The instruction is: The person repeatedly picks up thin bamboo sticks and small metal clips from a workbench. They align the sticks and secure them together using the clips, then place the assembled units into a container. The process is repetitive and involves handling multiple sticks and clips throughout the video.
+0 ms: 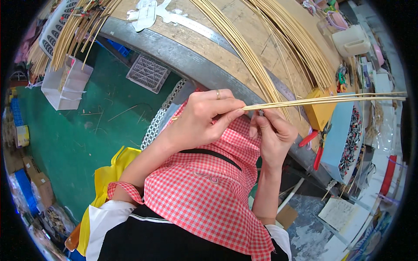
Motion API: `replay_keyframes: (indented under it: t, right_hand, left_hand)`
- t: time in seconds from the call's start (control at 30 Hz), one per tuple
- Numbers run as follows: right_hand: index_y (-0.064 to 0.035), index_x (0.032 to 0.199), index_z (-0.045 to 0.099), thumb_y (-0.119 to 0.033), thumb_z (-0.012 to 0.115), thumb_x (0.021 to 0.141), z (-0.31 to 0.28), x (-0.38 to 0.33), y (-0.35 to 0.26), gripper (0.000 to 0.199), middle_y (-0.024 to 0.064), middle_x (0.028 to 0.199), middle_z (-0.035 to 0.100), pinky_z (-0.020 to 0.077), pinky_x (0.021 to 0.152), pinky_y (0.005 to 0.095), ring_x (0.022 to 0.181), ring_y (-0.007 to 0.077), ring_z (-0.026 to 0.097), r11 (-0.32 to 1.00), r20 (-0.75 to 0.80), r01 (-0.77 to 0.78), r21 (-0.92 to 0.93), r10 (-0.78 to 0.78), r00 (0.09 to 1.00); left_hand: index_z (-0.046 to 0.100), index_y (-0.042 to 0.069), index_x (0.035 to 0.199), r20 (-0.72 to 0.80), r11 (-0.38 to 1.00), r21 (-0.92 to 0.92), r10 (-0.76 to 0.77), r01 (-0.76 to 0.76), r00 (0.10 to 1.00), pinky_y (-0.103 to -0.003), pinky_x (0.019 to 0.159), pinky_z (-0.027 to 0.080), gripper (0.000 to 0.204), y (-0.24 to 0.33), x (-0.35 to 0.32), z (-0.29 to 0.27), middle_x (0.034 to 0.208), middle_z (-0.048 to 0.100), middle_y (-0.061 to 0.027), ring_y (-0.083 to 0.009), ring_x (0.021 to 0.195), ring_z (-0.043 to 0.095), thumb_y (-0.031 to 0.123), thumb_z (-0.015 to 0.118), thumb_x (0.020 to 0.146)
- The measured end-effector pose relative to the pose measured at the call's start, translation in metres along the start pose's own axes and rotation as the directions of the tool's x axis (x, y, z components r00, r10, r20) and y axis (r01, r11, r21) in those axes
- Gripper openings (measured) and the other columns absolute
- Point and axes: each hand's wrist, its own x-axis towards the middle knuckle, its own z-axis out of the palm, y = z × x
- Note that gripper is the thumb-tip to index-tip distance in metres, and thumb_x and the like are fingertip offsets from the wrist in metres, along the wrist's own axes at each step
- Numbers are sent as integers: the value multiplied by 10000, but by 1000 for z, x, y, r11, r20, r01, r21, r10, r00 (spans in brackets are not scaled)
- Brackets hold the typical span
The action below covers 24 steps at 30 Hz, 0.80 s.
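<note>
My left hand (204,115), a ring on one finger, pinches a few thin pale sticks (300,103), like cane or bamboo. From its fingertips they run far to the right, their ends spreading slightly. Just under them, my right hand (276,137) is closed, thumb against fingers, on a small grey piece (261,112) that touches or nearly touches the sticks. What kind of piece it is, I cannot tell. Both hands are above my red-and-white checked apron (196,182), close to the bench edge.
Long stick bundles (244,48) lie across the wooden bench (183,30) beside a metal ruler (200,29). At right are a yellow block (320,108), red-handled pliers (320,152) and a light-blue box (337,130) of small dark pieces. A white crate (148,74) sits on the green floor.
</note>
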Motion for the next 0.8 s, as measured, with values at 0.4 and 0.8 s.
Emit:
replay_keyframes:
  t: [0.4, 0.8]
  right_hand:
    - [134, 957, 643, 120, 597, 814, -1, 0, -8, 150, 122, 869, 652, 466, 534, 213, 631, 122, 585, 998, 17, -53, -18, 53, 998]
    - [40, 1059, 623, -106, 607, 897, -52, 22, -15, 219, 214, 896, 654, 510, 523, 277, 591, 200, 603, 863, -98, 187, 469, -159, 982]
  left_hand:
    - [670, -29, 886, 32, 1000, 18, -8, 7, 999, -289, 549, 467, 127, 3, 1, -1, 738, 620, -119, -223, 625, 614, -26, 657, 760]
    - [688, -35, 893, 319, 977, -165, -76, 134, 945, -269, 508, 418, 117, -13, 4, -10, 682, 617, -112, -166, 591, 589, 23, 618, 819]
